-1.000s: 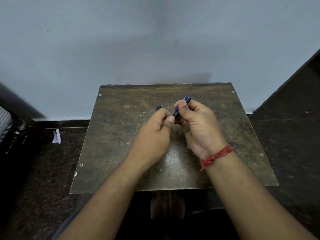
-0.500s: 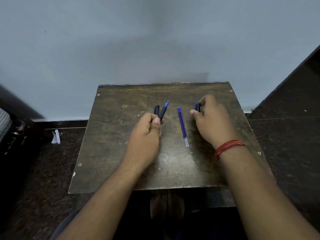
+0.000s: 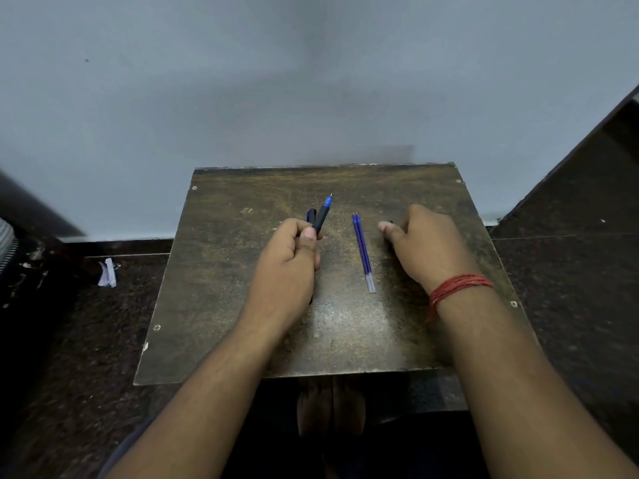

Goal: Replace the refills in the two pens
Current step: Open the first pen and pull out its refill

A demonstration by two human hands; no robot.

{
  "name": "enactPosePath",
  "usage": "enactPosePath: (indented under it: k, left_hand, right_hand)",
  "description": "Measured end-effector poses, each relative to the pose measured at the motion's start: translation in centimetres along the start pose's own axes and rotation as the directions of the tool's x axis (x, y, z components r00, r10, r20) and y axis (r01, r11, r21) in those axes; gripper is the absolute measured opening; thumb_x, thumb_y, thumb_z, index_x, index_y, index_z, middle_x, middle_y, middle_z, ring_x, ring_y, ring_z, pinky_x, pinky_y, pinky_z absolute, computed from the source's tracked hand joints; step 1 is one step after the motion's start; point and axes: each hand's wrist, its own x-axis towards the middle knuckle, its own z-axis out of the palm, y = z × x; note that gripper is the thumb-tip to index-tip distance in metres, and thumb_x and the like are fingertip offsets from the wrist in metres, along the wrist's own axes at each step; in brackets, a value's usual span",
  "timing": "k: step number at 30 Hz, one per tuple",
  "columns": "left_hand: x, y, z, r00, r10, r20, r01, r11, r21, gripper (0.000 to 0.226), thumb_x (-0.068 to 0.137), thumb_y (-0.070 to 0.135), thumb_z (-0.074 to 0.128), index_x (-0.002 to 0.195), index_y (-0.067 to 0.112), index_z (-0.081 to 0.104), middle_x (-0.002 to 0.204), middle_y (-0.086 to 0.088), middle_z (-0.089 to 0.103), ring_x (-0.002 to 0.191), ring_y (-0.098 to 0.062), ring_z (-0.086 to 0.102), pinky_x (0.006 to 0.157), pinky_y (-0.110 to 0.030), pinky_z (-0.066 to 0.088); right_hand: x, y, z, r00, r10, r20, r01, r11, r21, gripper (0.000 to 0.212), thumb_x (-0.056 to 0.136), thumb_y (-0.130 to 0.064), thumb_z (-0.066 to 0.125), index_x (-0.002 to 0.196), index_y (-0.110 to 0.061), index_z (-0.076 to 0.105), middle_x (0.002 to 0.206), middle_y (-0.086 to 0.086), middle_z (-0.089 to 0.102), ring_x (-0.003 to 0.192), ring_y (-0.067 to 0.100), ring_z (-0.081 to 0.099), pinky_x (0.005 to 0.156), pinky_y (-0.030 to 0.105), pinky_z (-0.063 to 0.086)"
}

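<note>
Left hand (image 3: 288,261) gripped two pens (image 3: 320,216), tips pointing away. Right hand (image 3: 423,243) rested curled on the counter (image 3: 224,271), seemingly round something dark; I cannot tell its hold. Between them lay two blue refills (image 3: 363,252).

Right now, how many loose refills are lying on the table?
2: the refills lie side by side on the table, between the left hand and right hand. Others may be hidden under the hands.
</note>
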Motion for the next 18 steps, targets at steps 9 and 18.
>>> enactPosePath:
  k: [9,18]
  left_hand:
    - [0.3,-0.6,0.3,0.999,0.016,0.046,-0.013,0.997,-0.073,0.031,0.098,0.043,0.041,0.089,0.019,0.057,0.067,0.0,0.051,0.047,-0.01,0.035,0.051,-0.031,0.03]
    - [0.1,-0.6,0.7,0.992,0.021,0.126,-0.016,0.999,-0.041,0.03,0.096,0.045,0.041,0.084,0.022,0.056,0.064,0.007,0.051,0.049,-0.009,0.037,0.052,-0.033,0.03]
  right_hand:
    - [-3.2,-4.0,0.3,0.989,-0.139,0.055,0.05,0.653,0.755,0.038,0.095,-0.046,0.061,0.09,-0.008,0.064,0.077,0.008,0.066,0.064,0.014,0.055,0.057,0.028,0.047]
    - [-2.9,-3.8,1.3,0.983,-0.157,0.1,-0.036,0.368,0.929,0.016,0.09,-0.022,0.073,0.086,-0.009,0.065,0.067,0.001,0.065,0.058,0.01,0.058,0.054,0.027,0.045]
